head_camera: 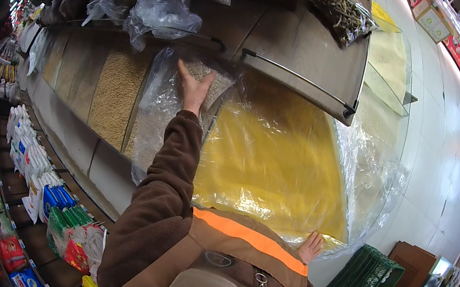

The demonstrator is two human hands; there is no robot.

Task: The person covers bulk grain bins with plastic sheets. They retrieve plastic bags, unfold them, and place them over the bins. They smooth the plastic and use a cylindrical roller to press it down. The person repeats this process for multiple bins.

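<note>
My left hand (pixel 195 89) reaches to the back of a grain bin, its thumb and fingers spread on clear plastic film. Under that film lie pale grains (pixel 217 76). A wide bin of fine yellow grain (pixel 271 157) sits to the right, covered by a glossy clear plastic sheet (pixel 248 200). At the sheet's near right corner rests my right hand (pixel 311 246), fingers extended over the edge. Whether it pinches the film cannot be told. More clear film (pixel 367 192) drapes over the bin of whitish grain (pixel 379 119) farther right.
Above the bins, a wooden shelf (pixel 307 53) with a metal rail carries a bag of dried goods (pixel 345 15). Crumpled plastic bags (pixel 161 17) hang over the left side. A bin of tan beans (pixel 116 93) is at left. Green crates (pixel 364 283) stand at lower right, packaged goods (pixel 36 161) at left.
</note>
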